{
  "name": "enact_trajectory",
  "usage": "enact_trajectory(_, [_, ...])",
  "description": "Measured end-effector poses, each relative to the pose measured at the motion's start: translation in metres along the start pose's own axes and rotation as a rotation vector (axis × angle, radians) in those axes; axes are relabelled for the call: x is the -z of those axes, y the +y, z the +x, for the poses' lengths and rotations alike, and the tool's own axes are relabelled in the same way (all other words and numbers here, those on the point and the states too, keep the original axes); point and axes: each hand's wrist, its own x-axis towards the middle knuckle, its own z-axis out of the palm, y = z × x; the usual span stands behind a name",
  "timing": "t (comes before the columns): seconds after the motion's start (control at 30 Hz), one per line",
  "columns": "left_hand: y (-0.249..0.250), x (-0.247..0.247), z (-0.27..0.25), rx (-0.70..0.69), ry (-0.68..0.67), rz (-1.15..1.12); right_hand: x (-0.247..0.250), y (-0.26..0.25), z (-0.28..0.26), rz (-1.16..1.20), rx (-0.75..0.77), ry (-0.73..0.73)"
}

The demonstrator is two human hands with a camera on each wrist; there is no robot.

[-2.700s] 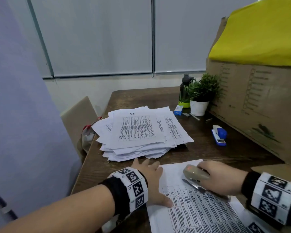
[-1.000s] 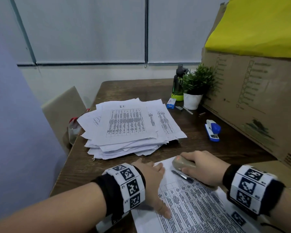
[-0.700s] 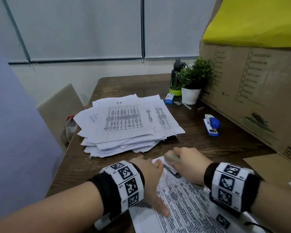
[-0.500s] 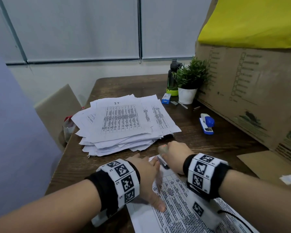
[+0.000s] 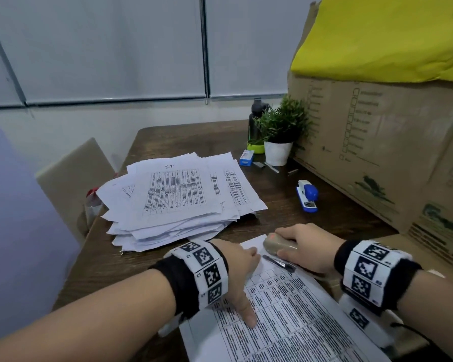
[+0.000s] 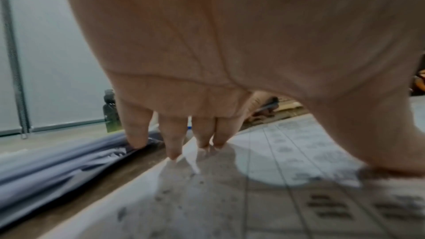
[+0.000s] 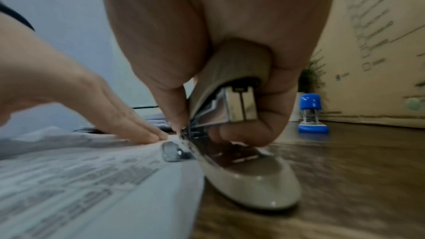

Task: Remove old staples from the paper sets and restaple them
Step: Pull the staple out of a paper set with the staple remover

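Note:
A printed paper set (image 5: 285, 317) lies on the table at the near edge. My left hand (image 5: 242, 273) lies flat on its upper left part, fingers straight and pressing down (image 6: 202, 134). My right hand (image 5: 305, 248) grips a beige stapler (image 5: 277, 245) at the set's top right corner. In the right wrist view the stapler (image 7: 234, 83) has its upper arm raised off the base (image 7: 250, 184), which rests on the table beside the paper's edge (image 7: 179, 170). No staple shows in any view.
A loose pile of paper sets (image 5: 178, 197) lies beyond my hands. A blue stapler (image 5: 307, 195) stands to the right, beside a big cardboard box (image 5: 382, 158). A potted plant (image 5: 279, 134), a bottle (image 5: 255, 126) and a staple box (image 5: 246, 157) stand at the back.
My right hand with the beige stapler slid left along the top edge toward my left hand, then came back right to the corner. My left hand stayed pressing the paper.

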Motion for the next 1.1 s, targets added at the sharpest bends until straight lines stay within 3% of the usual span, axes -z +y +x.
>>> enact_trajectory(0.2, [-0.008, -0.014, 0.000, 0.024, 0.054, -0.200, -0.004, -0.009, 0.008, -0.079, 0.027, -0.009])
enact_trajectory(0.5, [-0.001, -0.008, 0.000, 0.040, 0.050, -0.140, -0.010, -0.038, 0.019, -0.013, -0.045, 0.051])
enact_trajectory(0.63, [-0.003, -0.010, -0.003, 0.049, 0.023, -0.158, -0.005, -0.036, 0.038, 0.231, -0.190, 0.162])
enact_trajectory(0.77, [-0.017, -0.017, -0.011, 0.128, 0.001, -0.139, 0.003, -0.025, 0.019, 0.584, -0.090, 0.128])
enact_trajectory(0.87, [-0.030, -0.015, -0.023, 0.229, 0.198, -0.353, 0.010, -0.030, -0.003, 0.690, 0.070, 0.080])
enact_trajectory(1.03, [-0.043, -0.013, -0.031, 0.309, 0.711, -0.959, 0.008, -0.073, -0.017, 0.632, 0.318, 0.128])
enact_trajectory(1.1, [-0.046, -0.020, -0.042, 0.339, 0.809, -1.148, 0.001, -0.094, -0.017, 0.629, 0.363, 0.128])
